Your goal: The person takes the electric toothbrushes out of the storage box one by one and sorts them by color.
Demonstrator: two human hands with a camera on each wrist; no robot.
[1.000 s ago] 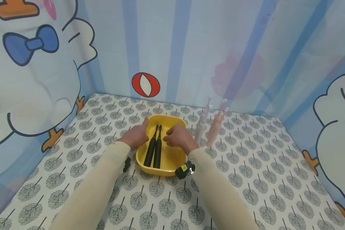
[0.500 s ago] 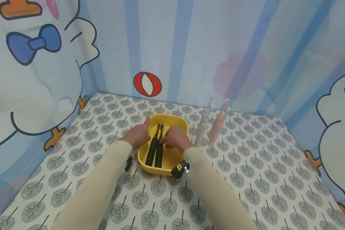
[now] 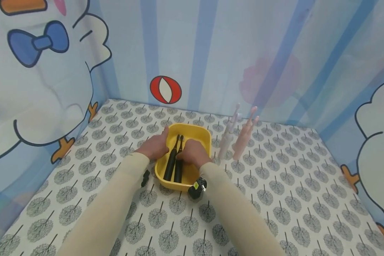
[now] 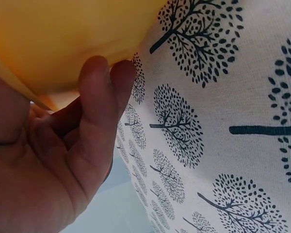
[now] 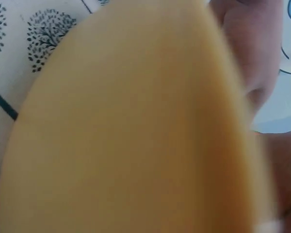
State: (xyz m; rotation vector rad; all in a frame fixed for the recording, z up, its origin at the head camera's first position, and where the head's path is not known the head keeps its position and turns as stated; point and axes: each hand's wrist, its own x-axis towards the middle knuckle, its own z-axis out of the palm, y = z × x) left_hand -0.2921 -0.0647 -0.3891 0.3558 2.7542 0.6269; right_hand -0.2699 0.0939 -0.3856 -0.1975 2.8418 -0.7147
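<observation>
A yellow plastic bin (image 3: 204, 132) stands on the patterned cloth in the head view. My left hand (image 3: 155, 145) grips its left rim; in the left wrist view, curled fingers (image 4: 97, 92) press against the outside of its wall. Two black electric toothbrushes lie side by side inside, the left one (image 3: 170, 164) uncovered. My right hand (image 3: 193, 153) reaches into the bin and pinches the right black electric toothbrush (image 3: 178, 172) by its upper handle, which the fingers partly cover. The bin's wall (image 5: 126, 121) fills most of the right wrist view and hides the right fingertips.
To the right of the bin stand whitish electric toothbrushes (image 3: 225, 142) and pink electric toothbrushes (image 3: 242, 140), upright and close together. A cloth with printed trees (image 3: 275, 185) covers the table. Behind it hangs a striped cartoon curtain (image 3: 179, 46).
My right hand has moved left and down inside the bin, from beside the right black electric toothbrush onto its handle. My left hand stays at the rim. The head view has shifted slightly.
</observation>
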